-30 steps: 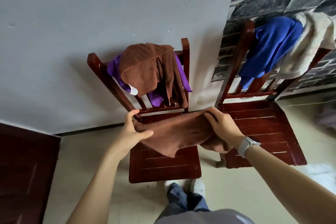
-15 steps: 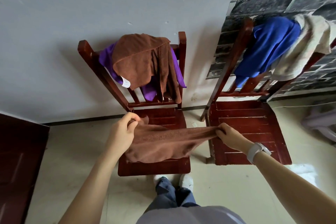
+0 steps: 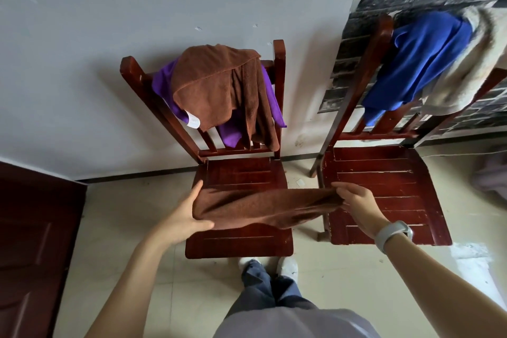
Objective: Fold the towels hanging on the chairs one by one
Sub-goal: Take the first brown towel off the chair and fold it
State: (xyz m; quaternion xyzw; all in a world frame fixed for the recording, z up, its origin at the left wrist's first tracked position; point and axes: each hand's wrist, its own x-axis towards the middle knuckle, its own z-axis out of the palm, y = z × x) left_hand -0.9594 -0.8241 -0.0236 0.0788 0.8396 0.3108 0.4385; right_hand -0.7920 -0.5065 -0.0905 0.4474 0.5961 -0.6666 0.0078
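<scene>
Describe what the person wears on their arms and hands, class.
Both forearms are bare, with no sleeves in view. The left hand has no ring, band or glove that shows. At the wrist of the right hand sits a light grey, smooth, rounded wristband, like a fitness tracker or watch; no face or marking can be read on it.

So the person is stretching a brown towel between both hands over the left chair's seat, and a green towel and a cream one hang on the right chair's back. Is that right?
Nearly. The head view shows the towel beside the cream towel on the right chair is blue, not green. The rest holds: the left hand and right hand stretch a brown towel over the left chair seat.
</scene>
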